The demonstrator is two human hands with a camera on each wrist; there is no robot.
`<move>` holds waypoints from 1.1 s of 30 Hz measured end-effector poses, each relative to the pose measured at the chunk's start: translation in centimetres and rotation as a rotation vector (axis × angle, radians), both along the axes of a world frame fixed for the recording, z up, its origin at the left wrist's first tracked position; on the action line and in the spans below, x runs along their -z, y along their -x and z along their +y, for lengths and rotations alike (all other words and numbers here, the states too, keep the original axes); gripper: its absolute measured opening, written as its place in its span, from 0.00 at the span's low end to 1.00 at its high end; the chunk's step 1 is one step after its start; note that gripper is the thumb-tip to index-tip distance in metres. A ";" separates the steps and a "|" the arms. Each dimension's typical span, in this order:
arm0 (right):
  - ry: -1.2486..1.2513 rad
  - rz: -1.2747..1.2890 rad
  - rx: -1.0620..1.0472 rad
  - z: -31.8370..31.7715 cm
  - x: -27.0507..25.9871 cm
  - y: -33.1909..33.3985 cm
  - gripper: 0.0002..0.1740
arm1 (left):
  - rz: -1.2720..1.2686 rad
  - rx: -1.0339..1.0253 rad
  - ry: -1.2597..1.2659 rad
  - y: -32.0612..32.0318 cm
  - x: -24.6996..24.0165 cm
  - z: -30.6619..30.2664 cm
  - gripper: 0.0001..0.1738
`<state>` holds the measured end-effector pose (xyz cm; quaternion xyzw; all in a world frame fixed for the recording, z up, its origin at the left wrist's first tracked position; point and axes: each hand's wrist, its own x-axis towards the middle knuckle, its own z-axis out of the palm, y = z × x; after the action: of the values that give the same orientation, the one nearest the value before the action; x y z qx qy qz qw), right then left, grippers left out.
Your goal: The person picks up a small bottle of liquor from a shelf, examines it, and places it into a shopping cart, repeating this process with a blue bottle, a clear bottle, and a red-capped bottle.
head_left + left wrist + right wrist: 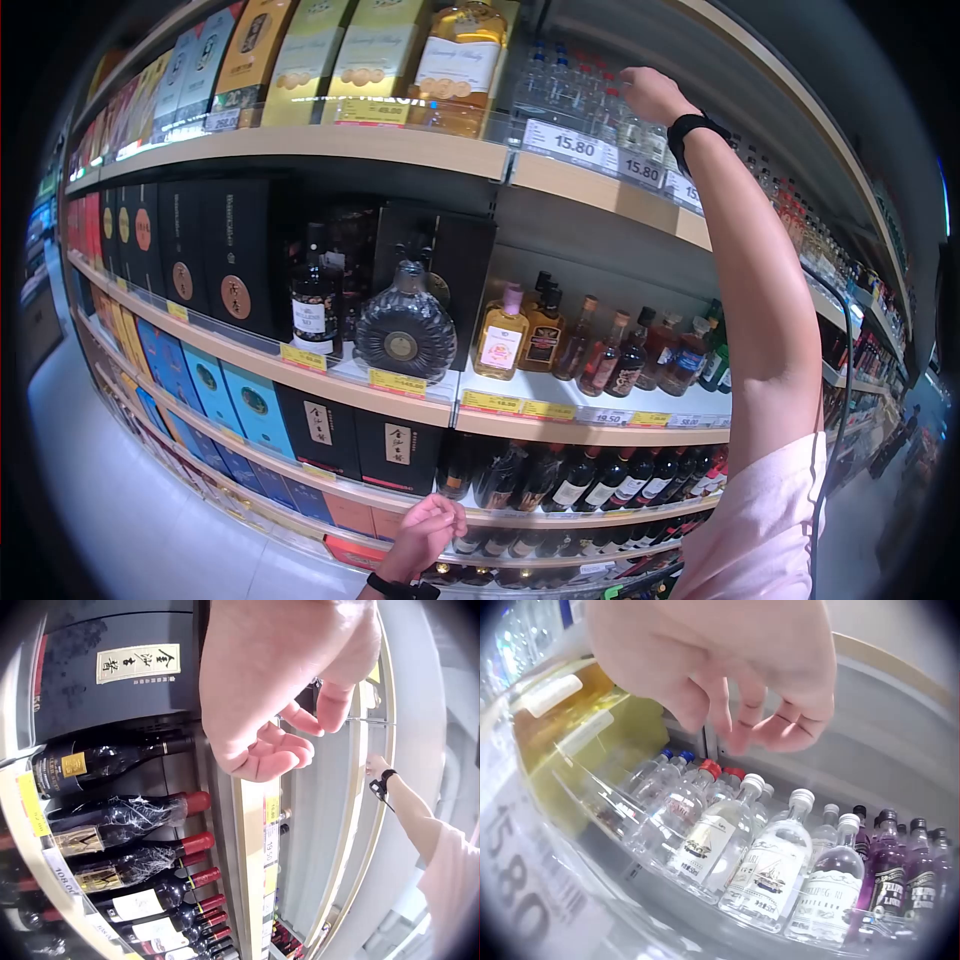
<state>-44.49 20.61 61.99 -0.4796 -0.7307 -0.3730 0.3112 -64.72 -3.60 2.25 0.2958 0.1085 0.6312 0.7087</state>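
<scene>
My right hand reaches up to the higher shelf, over a row of small clear bottles. In the right wrist view its loosely bent fingers hover above a red-capped bottle, holding nothing. White-capped bottles with a ship on the label stand beside it, and purple bottles follow at the right. Low before the shelves hangs my left hand, its fingers relaxed and without anything in them. Close to that hand in the left wrist view lie dark wine bottles with red tops.
A clear plastic guard runs along the upper shelf's front, with price tags below. Yellow boxes and a golden whisky bottle stand left of the small bottles. A round ribbed decanter and slim bottles occupy the middle shelf.
</scene>
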 end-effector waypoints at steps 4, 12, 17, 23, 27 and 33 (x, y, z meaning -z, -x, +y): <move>0.042 0.029 0.090 1.5 0.1 1.2 0.21 | 0.007 -0.041 -0.008 1.3 1.2 -0.6 0.05; 0.050 0.004 -0.075 1.1 -1.1 2.2 0.17 | -0.022 -0.089 -0.006 2.8 1.6 -1.0 0.05; 0.045 -0.051 -0.145 0.3 -0.8 2.1 0.17 | 0.005 -0.089 -0.008 2.8 0.8 -0.9 0.05; -0.123 0.185 -0.352 -0.9 -0.5 0.6 0.16 | 0.028 -0.049 -0.062 2.4 0.4 0.0 0.04; -0.127 0.265 -0.633 -0.2 -2.1 -2.7 0.20 | 0.020 -0.003 -0.052 1.5 0.3 0.8 0.04; 0.113 0.396 -0.746 -10.7 2.2 -1.7 0.12 | 0.035 0.106 0.004 -0.3 -0.7 1.6 0.05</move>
<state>-42.77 9.89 59.83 -0.2609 -0.7996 -0.0948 0.5325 -64.38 -1.95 2.95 0.3105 0.1061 0.5872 0.7399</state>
